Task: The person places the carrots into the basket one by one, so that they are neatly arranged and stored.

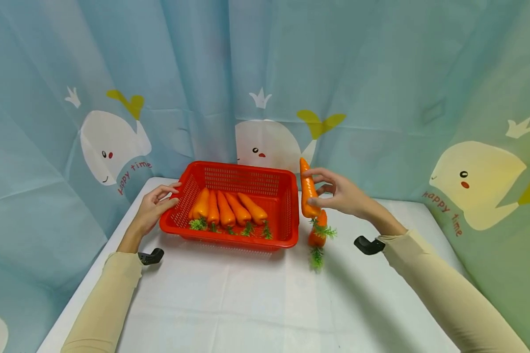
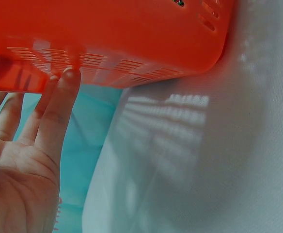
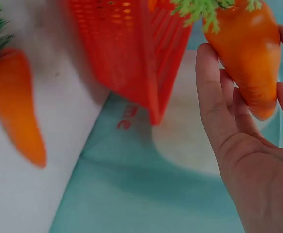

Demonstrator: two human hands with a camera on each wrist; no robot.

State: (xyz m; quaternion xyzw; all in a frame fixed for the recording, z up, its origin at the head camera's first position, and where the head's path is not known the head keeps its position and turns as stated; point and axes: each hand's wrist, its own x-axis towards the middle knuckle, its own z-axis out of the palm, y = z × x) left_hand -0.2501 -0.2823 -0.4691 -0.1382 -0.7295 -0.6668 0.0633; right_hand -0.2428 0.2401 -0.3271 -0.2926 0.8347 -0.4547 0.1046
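Observation:
My right hand point(image 1: 342, 193) holds an orange carrot point(image 1: 308, 189) with a leafy green top between thumb and fingers, raised beside the basket's right end. The carrot's tip points up and its leaves hang down; in the right wrist view the carrot point(image 3: 250, 53) sits between the fingertips. Another carrot point(image 1: 318, 238) lies on the table beneath it. My left hand point(image 1: 152, 206) touches the left end of the red plastic basket point(image 1: 229, 239), its fingers point(image 2: 59, 107) fairly straight against the slotted wall. Several carrots point(image 1: 226, 211) lie side by side in the basket, leaves toward me.
The basket stands toward the back of a white-covered table point(image 1: 247, 304). A light blue curtain point(image 1: 371, 73) with whale prints hangs behind and along both sides. Black wrist mounts point(image 1: 368, 245) stick out by both sleeves.

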